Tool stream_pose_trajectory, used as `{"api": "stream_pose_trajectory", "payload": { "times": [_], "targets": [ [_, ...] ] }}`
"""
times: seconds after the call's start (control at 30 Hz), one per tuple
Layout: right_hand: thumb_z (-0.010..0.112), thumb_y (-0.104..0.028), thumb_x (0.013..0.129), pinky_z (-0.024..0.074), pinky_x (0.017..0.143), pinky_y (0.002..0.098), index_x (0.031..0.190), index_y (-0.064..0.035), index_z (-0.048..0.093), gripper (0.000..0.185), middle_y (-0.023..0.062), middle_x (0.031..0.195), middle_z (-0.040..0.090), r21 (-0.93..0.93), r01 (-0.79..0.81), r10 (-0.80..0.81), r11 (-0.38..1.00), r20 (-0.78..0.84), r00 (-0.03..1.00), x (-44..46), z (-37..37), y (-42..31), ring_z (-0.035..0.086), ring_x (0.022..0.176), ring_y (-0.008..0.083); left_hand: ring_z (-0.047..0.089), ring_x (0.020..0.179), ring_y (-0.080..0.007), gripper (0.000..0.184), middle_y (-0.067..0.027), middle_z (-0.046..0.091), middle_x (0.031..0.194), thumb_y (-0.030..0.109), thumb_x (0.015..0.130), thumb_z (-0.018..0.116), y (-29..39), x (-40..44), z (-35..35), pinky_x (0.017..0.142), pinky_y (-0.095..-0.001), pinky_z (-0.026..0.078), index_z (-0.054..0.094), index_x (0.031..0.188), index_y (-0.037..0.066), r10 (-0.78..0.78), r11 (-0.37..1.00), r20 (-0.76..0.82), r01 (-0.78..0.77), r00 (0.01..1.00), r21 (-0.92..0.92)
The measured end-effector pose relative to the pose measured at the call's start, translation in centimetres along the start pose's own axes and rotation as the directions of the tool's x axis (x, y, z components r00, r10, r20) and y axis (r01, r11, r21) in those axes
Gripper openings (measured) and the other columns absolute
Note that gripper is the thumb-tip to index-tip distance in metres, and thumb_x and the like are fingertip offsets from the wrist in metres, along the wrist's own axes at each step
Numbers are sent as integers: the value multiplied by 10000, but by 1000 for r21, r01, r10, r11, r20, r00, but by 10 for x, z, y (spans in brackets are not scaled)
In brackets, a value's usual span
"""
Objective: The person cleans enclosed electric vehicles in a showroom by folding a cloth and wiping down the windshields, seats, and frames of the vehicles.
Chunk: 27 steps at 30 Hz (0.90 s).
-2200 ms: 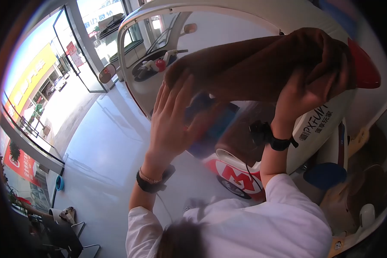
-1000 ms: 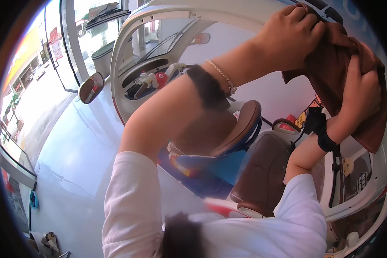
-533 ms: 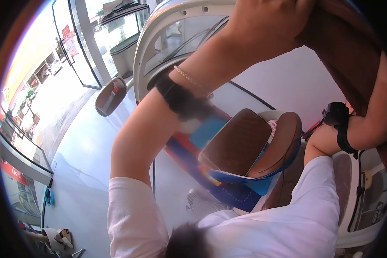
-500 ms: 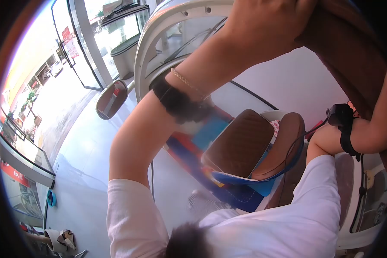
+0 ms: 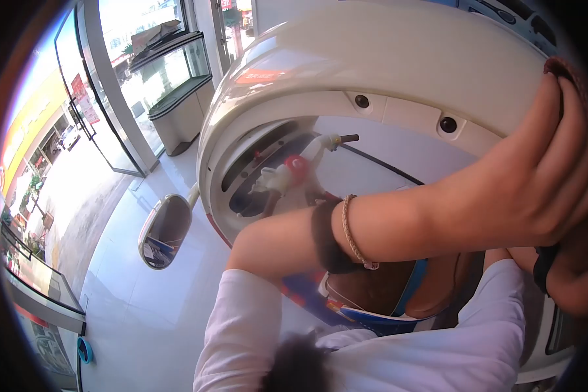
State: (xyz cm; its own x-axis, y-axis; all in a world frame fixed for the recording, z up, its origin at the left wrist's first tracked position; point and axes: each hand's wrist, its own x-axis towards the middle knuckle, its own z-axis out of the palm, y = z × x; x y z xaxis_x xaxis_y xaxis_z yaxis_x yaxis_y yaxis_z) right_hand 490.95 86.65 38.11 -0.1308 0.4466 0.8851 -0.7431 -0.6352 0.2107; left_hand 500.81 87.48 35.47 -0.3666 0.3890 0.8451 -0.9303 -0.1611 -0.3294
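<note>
My left hand (image 5: 536, 157) reaches across to the far right, its fingers closed on the dark red-brown edge (image 5: 558, 66) of a sheet-like piece; most of that piece is out of view. A braided bracelet (image 5: 348, 228) and a black band (image 5: 330, 238) circle my left arm. At the right edge, part of my right arm (image 5: 575, 284) shows below the left hand, with a black strap (image 5: 543, 266) on it. The fingers of my right hand cannot be seen. Close to my left hand is the white roof shell (image 5: 398, 52) of a small vehicle, with dark round fixings along its rim.
A side mirror (image 5: 166, 232) sticks out on the left. Brown seats (image 5: 444, 287) lie below my arm. Handlebars (image 5: 320, 147) show through the window opening. Further off stand a glass display case (image 5: 176, 98) and an open glass door (image 5: 104, 98).
My view has shifted, showing more of the white roof. My left hand has moved right and lower in view, still gripping the brown piece, which now shows only at its edge.
</note>
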Motion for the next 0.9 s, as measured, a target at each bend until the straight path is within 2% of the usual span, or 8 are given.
{"api": "stream_pose_trajectory", "payload": {
  "times": [0.37, 0.53, 0.7, 0.77, 0.87, 0.9],
  "targets": [
    [643, -299, 778, 446, 698, 460, 834, -20, 632, 285, 165, 681, 613, -52, 95, -93, 994, 43, 995, -18, 47, -82, 596, 679, 353, 652, 997, -319, 274, -157, 684, 1039, 179, 820, 573, -74, -34, -13, 958, -431, 512, 677, 1014, 15, -225, 968, -49, 218, 973, -121],
    [648, -289, 764, 444, 725, 445, 861, -35, 637, 272, 144, 694, 617, -103, 120, -114, 987, 64, 991, -19, 63, -114, 600, 697, 329, 652, 1001, -313, 258, -142, 685, 1039, 165, 840, 565, -101, -42, -23, 959, -426, 511, 674, 1027, 24, -284, 948, -59, 271, 957, -167],
    [654, -279, 751, 443, 752, 430, 888, -50, 642, 267, 122, 707, 621, -120, 147, -139, 982, 70, 988, -26, 69, -148, 603, 715, 305, 651, 1006, -307, 243, -127, 685, 1038, 151, 861, 558, -150, -61, -42, 961, -421, 511, 672, 1040, 32, -308, 950, -21, 306, 951, -54],
    [656, -275, 746, 442, 763, 424, 899, -56, 644, 268, 114, 713, 623, -113, 151, -143, 982, 77, 987, -31, 67, -162, 605, 722, 295, 650, 1008, -305, 238, -121, 686, 1038, 146, 869, 555, -174, -72, -58, 962, -418, 510, 671, 1045, 35, -342, 939, 66, 343, 937, -6],
    [659, -269, 738, 441, 779, 415, 916, -65, 647, 271, 101, 721, 625, -108, 141, -134, 984, 76, 988, -38, 67, -180, 607, 733, 281, 626, 1031, -362, 560, -166, 634, 1174, 365, 849, 724, -198, -91, -96, 992, -457, 445, 569, 1216, -29, -419, 901, 268, 435, 868, 0],
    [660, -267, 735, 441, 784, 412, 921, -68, 648, 272, 96, 723, 626, -103, 135, -127, 986, 73, 989, -39, 67, -186, 608, 737, 276, 618, 1052, -372, 590, -173, 625, 1192, 360, 834, 741, -205, -94, -105, 1002, -462, 436, 557, 1234, -33, -443, 884, 313, 468, 840, -5]
  ]
}}
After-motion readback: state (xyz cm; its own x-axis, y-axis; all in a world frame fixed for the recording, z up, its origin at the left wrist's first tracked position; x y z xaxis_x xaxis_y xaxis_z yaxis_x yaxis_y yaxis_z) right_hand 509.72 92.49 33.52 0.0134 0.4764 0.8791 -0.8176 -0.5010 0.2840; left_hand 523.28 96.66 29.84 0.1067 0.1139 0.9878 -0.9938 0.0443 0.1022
